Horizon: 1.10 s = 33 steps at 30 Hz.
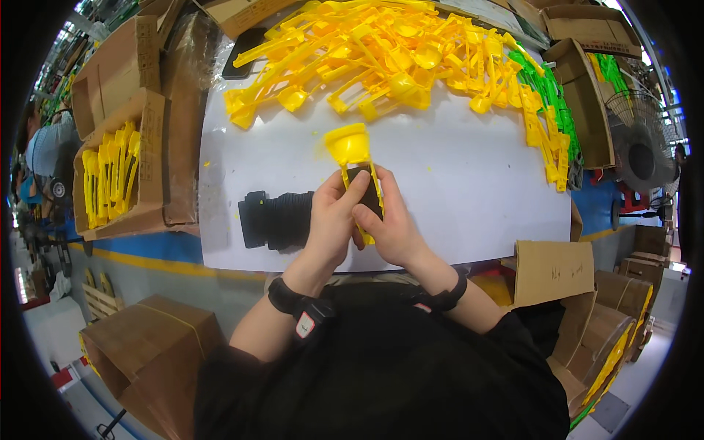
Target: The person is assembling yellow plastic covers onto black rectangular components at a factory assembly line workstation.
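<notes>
Both the left hand [331, 216] and the right hand [396, 226] are grasping a slim yellow plastic frame with a flared head [349, 145], a flat black panel [374, 195] sitting between its bars. Remotely, I am seeing that head projecting beyond the grip, over the white tabletop [477, 191].

A yellow frame [348, 144] is held over the tabletop [477, 180], nearer its near edge, its wide, cupped end toward the far edge. Two thin rails run back from it; a flat black plate [373, 193], partly covered, sits between them.
</notes>
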Motion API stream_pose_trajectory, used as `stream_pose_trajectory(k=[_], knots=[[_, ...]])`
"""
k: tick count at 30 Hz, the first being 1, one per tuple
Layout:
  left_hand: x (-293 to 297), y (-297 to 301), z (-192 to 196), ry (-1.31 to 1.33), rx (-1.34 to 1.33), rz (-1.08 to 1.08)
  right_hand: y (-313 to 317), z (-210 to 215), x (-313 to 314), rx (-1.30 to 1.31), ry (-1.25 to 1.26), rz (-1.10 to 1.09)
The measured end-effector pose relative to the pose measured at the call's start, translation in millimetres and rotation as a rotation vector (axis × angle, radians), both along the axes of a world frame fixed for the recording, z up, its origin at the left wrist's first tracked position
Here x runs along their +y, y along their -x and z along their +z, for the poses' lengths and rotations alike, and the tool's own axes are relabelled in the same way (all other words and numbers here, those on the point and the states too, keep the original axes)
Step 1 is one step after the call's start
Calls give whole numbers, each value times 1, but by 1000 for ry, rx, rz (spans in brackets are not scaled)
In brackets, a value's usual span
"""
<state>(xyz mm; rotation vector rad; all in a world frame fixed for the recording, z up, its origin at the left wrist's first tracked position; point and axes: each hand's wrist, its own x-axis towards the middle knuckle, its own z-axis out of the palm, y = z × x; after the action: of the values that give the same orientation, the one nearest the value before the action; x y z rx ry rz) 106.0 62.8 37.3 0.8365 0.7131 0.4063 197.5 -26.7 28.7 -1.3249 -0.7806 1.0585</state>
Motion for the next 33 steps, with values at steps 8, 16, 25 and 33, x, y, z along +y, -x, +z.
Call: stream_pose_trajectory(k=[8,16,25,33], knots=[[-1,-10,-2,97,-1,48,0,-8,-1,-411,-172,-101],[1,-12,-10,140,-57,4,4,-5,-5,-274,-80,-102],[1,-19,-13,130,-188,50,5,-4,-7,-382,-126,-123],[-9,-14,-26,211,-96,167,9,1,-6,-459,-30,-63]])
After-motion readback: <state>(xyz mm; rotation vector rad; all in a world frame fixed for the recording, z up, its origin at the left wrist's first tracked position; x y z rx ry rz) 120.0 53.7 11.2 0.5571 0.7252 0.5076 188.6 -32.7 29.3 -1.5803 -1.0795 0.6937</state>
